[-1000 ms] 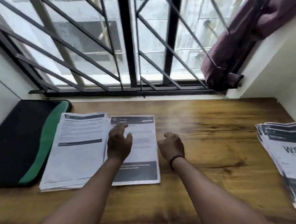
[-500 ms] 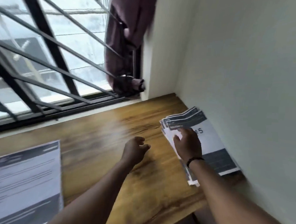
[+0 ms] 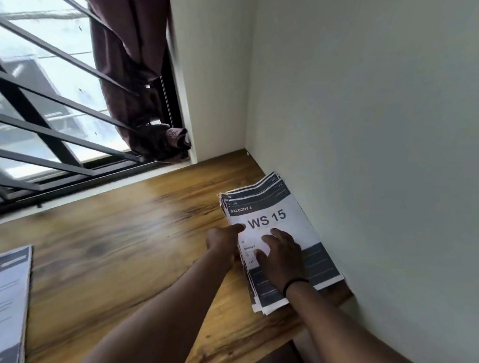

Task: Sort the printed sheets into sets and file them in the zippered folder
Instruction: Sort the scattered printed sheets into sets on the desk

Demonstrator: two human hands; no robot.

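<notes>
Both hands (image 3: pixel 283 257) now reach stack (image 3: pixel 295 212) beside wall (image 3: pixel 374 133).

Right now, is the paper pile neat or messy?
Messy: the pile is fanned, its sheet edges stepped at the top and left side.

A stack of printed sheets (image 3: pixel 282 239) lies on a wooden table (image 3: pixel 124 244) against a white wall (image 3: pixel 374 133) — top page reads "WS 15". The right hand (image 3: pixel 281 257) rests flat on it; the left hand (image 3: pixel 222 240) touches its left edge.
</notes>
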